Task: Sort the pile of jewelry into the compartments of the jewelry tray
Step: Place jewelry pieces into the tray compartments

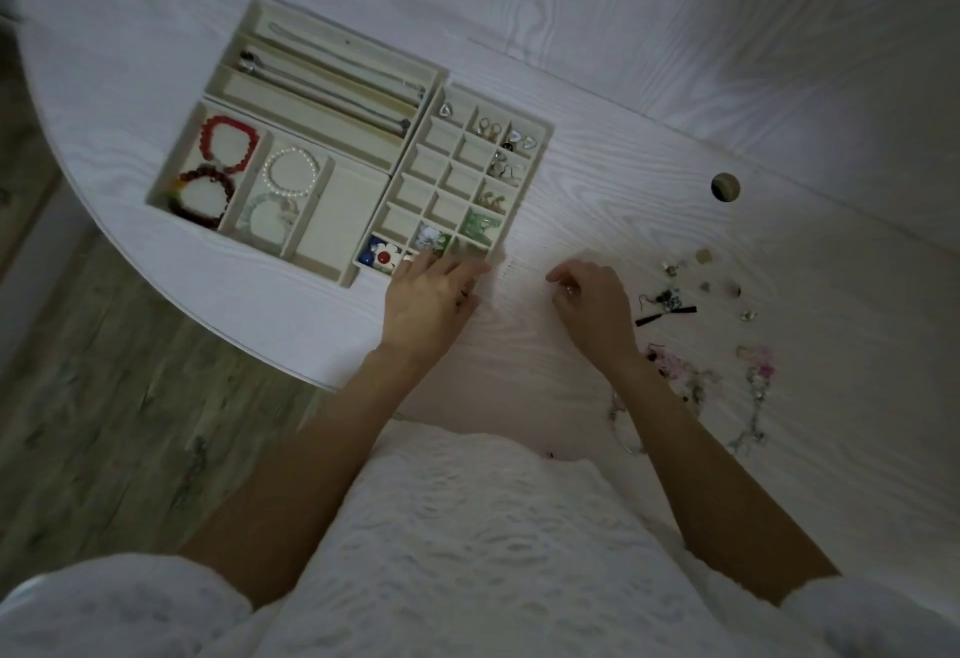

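The cream jewelry tray [543, 135] lies at the table's left, made of several sections. Bracelets fill the near-left part: a red bead bracelet [229, 144], a dark one [205, 200] and a pearl one [291, 172]. Chains lie in the long far slots [332, 85]. Earrings and rings sit in the small grid. My left hand [431, 296] reaches over the grid's near row, and a small dark piece [466, 295] shows at its thumb. My right hand [592, 304] hovers curled between the tray and the loose jewelry pile [691, 345]; its fingertips are hidden.
The pile spreads along the right: black tassel earrings [665, 311], pink and clear beaded strands [758, 387], small studs [704, 257]. A round cable hole [725, 187] is in the white table. The table's curved edge [208, 324] drops to wooden floor on the left.
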Tool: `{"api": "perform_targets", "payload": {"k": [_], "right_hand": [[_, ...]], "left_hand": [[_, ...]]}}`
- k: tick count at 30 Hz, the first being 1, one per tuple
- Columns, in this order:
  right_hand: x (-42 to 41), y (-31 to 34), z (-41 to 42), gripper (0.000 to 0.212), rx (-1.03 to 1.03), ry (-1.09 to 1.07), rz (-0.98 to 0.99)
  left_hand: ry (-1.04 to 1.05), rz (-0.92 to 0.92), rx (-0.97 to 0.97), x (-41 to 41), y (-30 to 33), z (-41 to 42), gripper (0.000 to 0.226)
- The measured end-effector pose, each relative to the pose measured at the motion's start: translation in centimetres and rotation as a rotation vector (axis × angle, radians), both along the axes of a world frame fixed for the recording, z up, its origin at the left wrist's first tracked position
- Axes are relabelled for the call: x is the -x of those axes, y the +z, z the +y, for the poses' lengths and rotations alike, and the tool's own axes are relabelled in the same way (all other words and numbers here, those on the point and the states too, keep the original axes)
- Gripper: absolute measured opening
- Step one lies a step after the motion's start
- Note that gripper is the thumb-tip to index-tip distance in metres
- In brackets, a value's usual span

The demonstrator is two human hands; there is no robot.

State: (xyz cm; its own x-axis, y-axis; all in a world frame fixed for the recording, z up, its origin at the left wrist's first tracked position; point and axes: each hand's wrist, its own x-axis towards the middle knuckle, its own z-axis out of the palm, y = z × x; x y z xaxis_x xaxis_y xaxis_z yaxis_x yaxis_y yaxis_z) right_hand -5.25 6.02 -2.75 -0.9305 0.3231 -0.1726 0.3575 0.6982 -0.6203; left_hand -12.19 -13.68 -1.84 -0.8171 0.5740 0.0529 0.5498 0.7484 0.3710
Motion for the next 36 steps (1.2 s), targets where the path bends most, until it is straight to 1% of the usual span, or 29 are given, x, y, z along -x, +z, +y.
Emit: {"api": "perform_targets", "payload": {"k": [2, 4, 8, 11, 14, 15, 17, 19, 21, 23, 26, 29, 32, 36], "right_hand": [[-0.1, -0.2, -0.1, 0.015, -0.132, 0.086, 0.030], [0.0, -0.1, -0.1, 0.012, -0.213, 0.167, 0.083], [0.3, -0.1, 0.4, 0.015, -0.257, 0.295, 0.118], [0.6, 0.3, 0.9, 0.017, -0.277, 0.320, 0.117], [1.1, 1.2, 0.9, 0.014, -0.227, 0.228, 0.138], [1.3, 1.7, 0.7, 0.012, -0.173, 0.181, 0.148], [2.3, 2.9, 0.3, 0.008, -0.030, 0.103, 0.193], [4.3, 4.2, -0.3, 0.006, 0.069, 0.072, 0.236], [7.1, 5.0, -1.0, 0.005, 0.091, 0.072, 0.249], [9.9, 5.3, -1.5, 0.004, 0.102, 0.056, 0.237], [13.8, 4.7, -2.6, 0.004, 0.101, 0.076, 0.215], [15.8, 3.5, -3.1, 0.005, 0.019, 0.135, 0.183], [16.8, 2.4, -2.6, 0.011, -0.179, 0.200, 0.139], [17.2, 2.2, -1.6, 0.016, -0.280, 0.163, 0.195]], "left_hand": [[-0.003, -0.007, -0.005, 0.1, 0.1, 0.0, 0.037], [-0.008, -0.009, -0.006, 0.1, 0.2, 0.0, 0.037], [-0.011, -0.023, -0.008, 0.1, 0.3, -0.1, 0.036], [-0.012, -0.038, -0.007, 0.3, 0.3, -0.1, 0.036], [-0.028, -0.032, -0.042, 0.2, 0.3, -0.2, 0.032], [-0.035, -0.028, -0.065, 0.2, 0.3, -0.3, 0.028], [-0.012, -0.020, -0.110, 0.6, 0.4, -0.8, 0.029], [0.074, 0.005, -0.162, 1.6, 0.5, -1.8, 0.030], [0.187, 0.023, -0.179, 2.9, 0.6, -3.3, 0.028], [0.272, 0.015, -0.151, 3.9, 0.5, -4.8, 0.029], [0.330, -0.015, -0.094, 5.1, 0.0, -6.5, 0.034], [0.345, -0.051, -0.072, 5.6, -0.2, -7.1, 0.036], [0.352, -0.075, -0.072, 5.8, -0.2, -7.3, 0.037], [0.355, -0.089, -0.090, 6.1, -0.1, -7.4, 0.037]]}}
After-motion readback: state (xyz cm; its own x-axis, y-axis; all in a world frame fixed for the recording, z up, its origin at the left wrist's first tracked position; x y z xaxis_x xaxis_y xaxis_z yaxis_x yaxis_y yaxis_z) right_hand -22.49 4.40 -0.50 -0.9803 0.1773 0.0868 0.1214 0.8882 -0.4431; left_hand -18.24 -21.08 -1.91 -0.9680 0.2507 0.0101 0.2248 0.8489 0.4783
